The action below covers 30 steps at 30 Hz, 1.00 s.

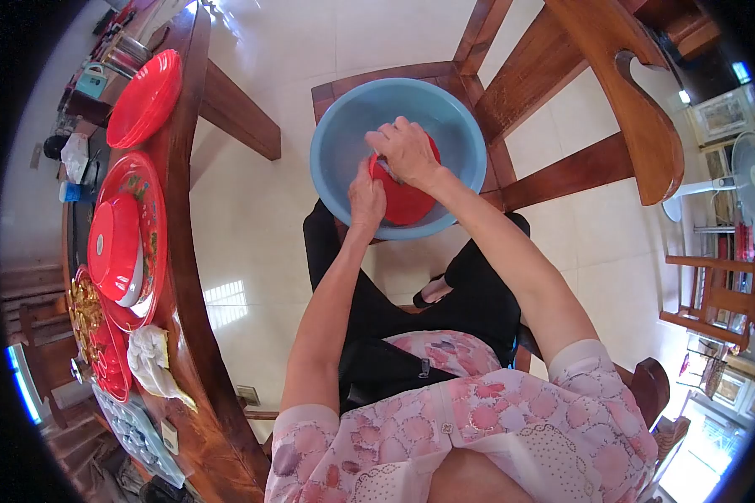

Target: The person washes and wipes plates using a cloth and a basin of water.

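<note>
Wooden table [186,277] at your left, bearing a red tray [153,197] and stacked red plates [147,99]. Blue basin [331,186], on a wooden seat [428,72] before you. Red dish [407,205], inside the basin. Your left hand [367,199] grips the dish's edge; your right hand [407,151] lies over it, fingers curled, their hold unclear above a small pale item [384,166].
</note>
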Available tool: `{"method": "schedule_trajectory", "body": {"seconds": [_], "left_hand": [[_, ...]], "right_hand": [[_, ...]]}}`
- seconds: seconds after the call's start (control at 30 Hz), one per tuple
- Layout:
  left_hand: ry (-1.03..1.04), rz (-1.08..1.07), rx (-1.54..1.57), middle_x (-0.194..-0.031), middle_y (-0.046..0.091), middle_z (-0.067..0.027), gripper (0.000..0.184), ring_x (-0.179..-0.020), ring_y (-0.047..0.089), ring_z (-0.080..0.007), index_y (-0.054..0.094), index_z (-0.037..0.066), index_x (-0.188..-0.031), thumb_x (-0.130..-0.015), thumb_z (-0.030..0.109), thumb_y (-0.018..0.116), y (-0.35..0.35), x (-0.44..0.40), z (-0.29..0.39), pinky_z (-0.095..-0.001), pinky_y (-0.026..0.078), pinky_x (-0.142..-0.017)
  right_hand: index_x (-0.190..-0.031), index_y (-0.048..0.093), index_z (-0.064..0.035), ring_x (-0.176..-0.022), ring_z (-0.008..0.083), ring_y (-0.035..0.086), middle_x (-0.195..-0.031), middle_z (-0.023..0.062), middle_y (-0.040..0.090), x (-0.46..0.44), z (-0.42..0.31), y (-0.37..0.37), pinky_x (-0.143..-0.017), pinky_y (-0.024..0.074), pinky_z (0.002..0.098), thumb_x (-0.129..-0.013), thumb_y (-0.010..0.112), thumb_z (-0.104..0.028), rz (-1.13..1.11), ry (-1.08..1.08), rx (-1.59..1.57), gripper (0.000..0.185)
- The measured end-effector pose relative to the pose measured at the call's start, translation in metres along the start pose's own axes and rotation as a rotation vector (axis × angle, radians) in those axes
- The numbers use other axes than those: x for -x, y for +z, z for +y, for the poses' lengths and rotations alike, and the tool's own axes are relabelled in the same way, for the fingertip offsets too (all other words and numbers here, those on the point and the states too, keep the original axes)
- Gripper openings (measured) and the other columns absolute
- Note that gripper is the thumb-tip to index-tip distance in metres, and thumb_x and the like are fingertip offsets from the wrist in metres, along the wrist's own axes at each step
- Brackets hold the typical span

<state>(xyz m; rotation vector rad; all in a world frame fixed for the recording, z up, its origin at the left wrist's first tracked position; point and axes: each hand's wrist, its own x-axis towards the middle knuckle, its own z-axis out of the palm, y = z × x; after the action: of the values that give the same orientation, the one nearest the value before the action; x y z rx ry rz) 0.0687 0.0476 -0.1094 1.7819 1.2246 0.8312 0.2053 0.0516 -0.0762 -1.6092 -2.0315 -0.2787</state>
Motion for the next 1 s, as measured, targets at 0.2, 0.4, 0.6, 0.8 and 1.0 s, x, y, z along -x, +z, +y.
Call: {"method": "schedule_trajectory", "body": {"seconds": [0.2, 0.4, 0.6, 0.8, 1.0], "left_hand": [[0.047, 0.010, -0.036, -0.104, 0.059, -0.0266, 0.046, -0.098, 0.053, -0.0467, 0.047, 0.001, -0.120, -0.075, -0.001, 0.044, 0.001, 0.005, 0.000, -0.0499, 0.041, -0.087], [0.098, 0.015, 0.007, -0.112, 0.055, -0.0261, 0.051, -0.103, 0.052, -0.0446, 0.045, 0.001, -0.123, -0.073, -0.002, 0.046, 0.002, 0.002, -0.001, -0.0466, 0.041, -0.091], [0.147, 0.119, 0.095, -0.118, 0.057, -0.0183, 0.056, -0.110, 0.054, -0.0331, 0.047, 0.002, -0.126, -0.070, 0.001, 0.054, 0.002, 0.005, 0.002, -0.0375, 0.040, -0.097], [0.046, 0.070, 0.195, -0.109, 0.061, -0.0178, 0.043, -0.099, 0.060, -0.0312, 0.054, 0.002, -0.116, -0.074, 0.006, 0.061, 0.000, 0.003, 0.000, -0.0375, 0.046, -0.084], [-0.114, 0.174, 0.218, -0.096, 0.063, -0.0123, 0.024, -0.091, 0.059, -0.0243, 0.053, 0.000, -0.107, -0.085, 0.009, 0.055, 0.001, 0.001, -0.003, -0.0334, 0.044, -0.081]], "right_hand": [[-0.098, 0.057, -0.0105, -0.088, 0.0362, 0.058, -0.092, 0.0134, 0.064, 0.015, 0.033, 0.006, -0.071, 0.0479, 0.0472, -0.077, 0.062, -0.017, -0.103, 0.512, -0.147, 0.023], [-0.106, 0.055, -0.0102, -0.098, 0.0344, 0.060, -0.102, 0.0156, 0.064, 0.061, 0.076, 0.030, -0.082, 0.0470, 0.0441, -0.075, 0.067, -0.028, -0.391, 0.858, -0.298, 0.038], [-0.094, 0.060, -0.0081, -0.089, 0.0360, 0.057, -0.090, 0.0148, 0.061, 0.044, 0.045, -0.001, -0.070, 0.0479, 0.0467, -0.076, 0.061, -0.017, -0.103, 0.454, -0.039, 0.020], [-0.080, 0.060, -0.0129, -0.085, 0.0236, 0.055, -0.081, 0.0048, 0.055, 0.001, -0.011, -0.022, -0.067, 0.0465, 0.0367, -0.073, 0.058, -0.017, -0.032, -0.159, 0.117, 0.008], [-0.077, 0.057, -0.0114, -0.083, 0.0250, 0.055, -0.079, 0.0052, 0.056, -0.006, -0.021, -0.002, -0.065, 0.0468, 0.0366, -0.074, 0.058, -0.015, -0.026, -0.197, -0.054, 0.006]]}}
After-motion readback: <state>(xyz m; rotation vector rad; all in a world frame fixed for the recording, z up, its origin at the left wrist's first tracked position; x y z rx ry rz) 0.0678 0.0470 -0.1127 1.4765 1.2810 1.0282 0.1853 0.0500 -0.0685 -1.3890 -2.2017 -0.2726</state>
